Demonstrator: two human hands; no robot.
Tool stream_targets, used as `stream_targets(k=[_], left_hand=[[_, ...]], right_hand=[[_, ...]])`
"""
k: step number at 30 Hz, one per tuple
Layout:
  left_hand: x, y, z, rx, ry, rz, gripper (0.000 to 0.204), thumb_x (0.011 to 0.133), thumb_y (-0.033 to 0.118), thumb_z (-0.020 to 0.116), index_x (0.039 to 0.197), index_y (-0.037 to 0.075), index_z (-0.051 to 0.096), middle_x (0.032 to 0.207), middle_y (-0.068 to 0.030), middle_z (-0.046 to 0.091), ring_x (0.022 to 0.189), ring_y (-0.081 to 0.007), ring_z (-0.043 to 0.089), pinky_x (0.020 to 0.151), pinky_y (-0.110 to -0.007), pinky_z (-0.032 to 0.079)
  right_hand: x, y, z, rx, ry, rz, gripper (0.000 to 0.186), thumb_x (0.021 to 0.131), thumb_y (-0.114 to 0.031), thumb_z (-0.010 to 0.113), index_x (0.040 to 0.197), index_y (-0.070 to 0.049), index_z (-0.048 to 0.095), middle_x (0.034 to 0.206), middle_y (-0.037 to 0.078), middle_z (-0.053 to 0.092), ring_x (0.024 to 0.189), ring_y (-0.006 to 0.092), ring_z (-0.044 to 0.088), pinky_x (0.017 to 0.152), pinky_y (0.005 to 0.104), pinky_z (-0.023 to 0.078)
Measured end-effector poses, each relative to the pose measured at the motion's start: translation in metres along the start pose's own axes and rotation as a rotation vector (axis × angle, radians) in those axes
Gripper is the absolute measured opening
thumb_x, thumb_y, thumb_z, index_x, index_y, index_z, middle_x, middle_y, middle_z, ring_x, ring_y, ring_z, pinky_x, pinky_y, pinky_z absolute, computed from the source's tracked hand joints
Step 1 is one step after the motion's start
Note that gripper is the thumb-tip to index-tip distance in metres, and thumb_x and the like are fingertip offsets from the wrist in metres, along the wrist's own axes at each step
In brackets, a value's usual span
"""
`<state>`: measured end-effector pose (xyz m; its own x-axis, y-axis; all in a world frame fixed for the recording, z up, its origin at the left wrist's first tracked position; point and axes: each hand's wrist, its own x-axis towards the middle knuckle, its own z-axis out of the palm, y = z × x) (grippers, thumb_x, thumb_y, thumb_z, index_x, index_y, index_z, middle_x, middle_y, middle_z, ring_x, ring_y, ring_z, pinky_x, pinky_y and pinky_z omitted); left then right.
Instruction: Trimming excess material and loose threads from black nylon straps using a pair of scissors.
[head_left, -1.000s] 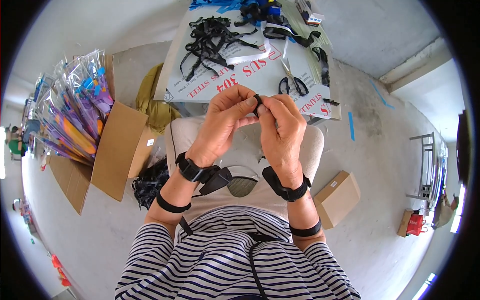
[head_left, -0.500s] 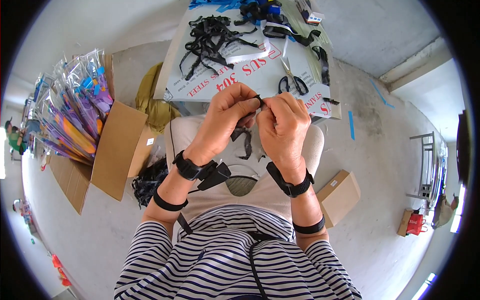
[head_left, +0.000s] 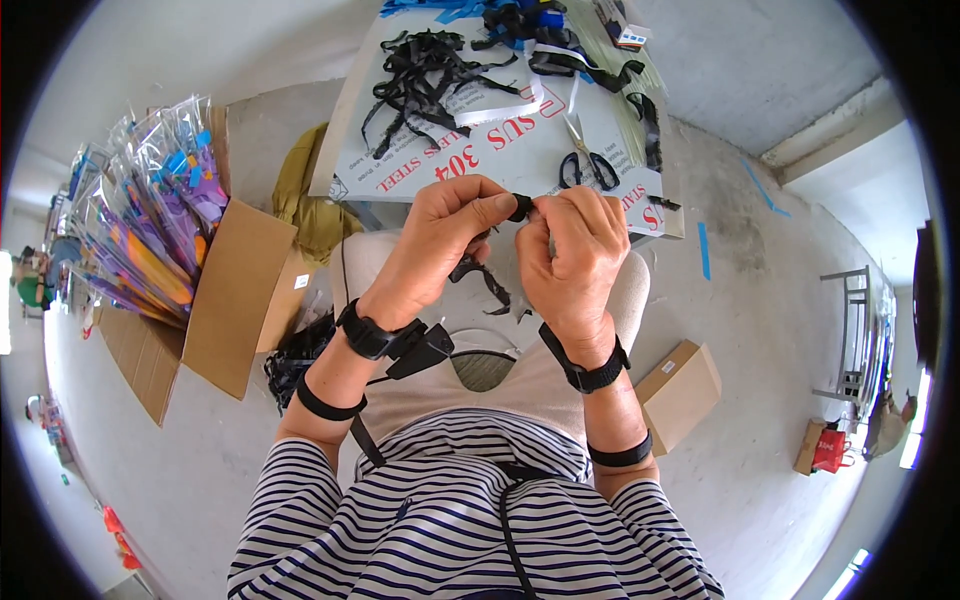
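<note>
A narrow black fabric strip [head_left: 521,208] is stretched between my hands, just in front of the table's near edge. My left hand [head_left: 436,238] pinches it between thumb and forefinger. Opposite, my right hand [head_left: 573,252] is closed, its fingertips gripping the strip's other side. A loose black tail [head_left: 490,283] dangles below the left hand over my lap. Beyond my right hand, scissors [head_left: 584,165] with black handles lie on the table [head_left: 350,172]. Farther back is a tangled pile of black strips [head_left: 425,85], with a white ribbon [head_left: 500,114] beside it.
At the left stands an open cardboard box [head_left: 235,300] full of colourful plastic-wrapped items [head_left: 160,225]. Olive cloth [head_left: 305,190] lies near the table's left corner. A smaller carton [head_left: 680,395] sits on the floor at right. Black material [head_left: 300,365] is heaped beside my left leg.
My hands have drawn slightly apart, the right one shifting a little to the right. More of the black strip shows between the fingertips. The hanging tail has swung a bit.
</note>
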<state>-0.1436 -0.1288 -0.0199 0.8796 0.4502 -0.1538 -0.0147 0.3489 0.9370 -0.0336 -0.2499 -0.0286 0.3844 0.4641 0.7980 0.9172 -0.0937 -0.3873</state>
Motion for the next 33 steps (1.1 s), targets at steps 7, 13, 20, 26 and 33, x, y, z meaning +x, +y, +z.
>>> stream_targets(k=[7, 13, 20, 26, 33], left_hand=[[0.000, -0.003, -0.008, -0.039, -0.026, -0.027, 0.013, 0.096, 0.018, 0.068, 0.096, 0.005, 0.069, 0.078, 0.0068, 0.059, 0.063, 0.0000, 0.047, 0.058, -0.019, 0.043], [-0.001, -0.008, -0.005, -0.098, -0.037, 0.054, 0.012, 0.092, 0.011, 0.072, 0.100, 0.004, 0.069, 0.078, 0.0054, 0.062, 0.065, -0.0024, 0.052, 0.059, -0.019, 0.043], [0.000, -0.011, -0.007, -0.127, 0.038, 0.077, 0.014, 0.092, 0.011, 0.072, 0.103, 0.003, 0.071, 0.085, 0.0014, 0.069, 0.068, -0.0048, 0.056, 0.062, -0.020, 0.044], [0.000, -0.009, -0.004, -0.072, 0.086, 0.102, 0.015, 0.094, 0.016, 0.071, 0.102, 0.002, 0.072, 0.085, 0.0023, 0.068, 0.068, -0.0041, 0.055, 0.062, -0.019, 0.044], [0.002, -0.007, -0.004, 0.050, 0.016, 0.103, 0.014, 0.095, 0.017, 0.069, 0.093, 0.003, 0.069, 0.081, 0.0039, 0.065, 0.066, -0.0030, 0.052, 0.062, -0.018, 0.044]], right_hand=[[-0.007, 0.001, 0.006, 0.117, 0.043, 0.074, 0.015, 0.064, 0.007, 0.064, 0.075, -0.003, 0.063, 0.071, 0.006, 0.055, 0.064, 0.0265, 0.052, 0.062, 0.0376, 0.039], [-0.008, -0.003, 0.005, 0.161, 0.012, 0.203, 0.016, 0.067, 0.007, 0.066, 0.079, -0.003, 0.067, 0.072, 0.007, 0.059, 0.064, 0.0270, 0.054, 0.062, 0.0369, 0.040], [-0.009, -0.008, 0.004, 0.268, -0.003, 0.279, 0.015, 0.072, 0.007, 0.067, 0.082, -0.004, 0.068, 0.072, 0.006, 0.060, 0.062, 0.0232, 0.055, 0.062, 0.0344, 0.040], [-0.004, -0.009, 0.000, 0.205, -0.026, 0.231, 0.012, 0.075, 0.007, 0.068, 0.083, -0.002, 0.068, 0.076, 0.007, 0.061, 0.063, 0.0199, 0.056, 0.060, 0.0314, 0.042], [-0.003, -0.010, 0.002, 0.048, -0.044, 0.117, 0.011, 0.071, 0.005, 0.065, 0.074, -0.004, 0.060, 0.072, 0.007, 0.055, 0.063, 0.0262, 0.054, 0.061, 0.0376, 0.037]])
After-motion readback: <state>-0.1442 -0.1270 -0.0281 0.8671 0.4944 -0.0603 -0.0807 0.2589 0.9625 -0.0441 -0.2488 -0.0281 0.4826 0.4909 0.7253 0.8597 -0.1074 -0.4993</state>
